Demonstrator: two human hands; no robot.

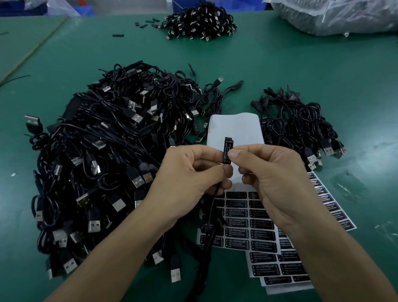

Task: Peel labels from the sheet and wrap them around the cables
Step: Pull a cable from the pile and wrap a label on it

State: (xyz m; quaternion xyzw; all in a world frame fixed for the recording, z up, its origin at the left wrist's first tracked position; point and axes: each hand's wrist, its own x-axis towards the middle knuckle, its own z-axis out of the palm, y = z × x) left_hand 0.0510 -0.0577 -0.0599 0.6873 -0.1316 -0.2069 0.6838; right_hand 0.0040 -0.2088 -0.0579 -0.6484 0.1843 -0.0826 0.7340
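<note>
Mid-wrap: gripping thin black cable in left hand, pinching black printed label onto it with right hand; next, likely smoothing its edge down.

Black printed label upright on black cable, above half-peeled sheet.

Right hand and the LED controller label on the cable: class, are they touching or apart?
Touching. The head view shows the right hand pinching the LED controller label against the cable, which the left hand holds.
</note>
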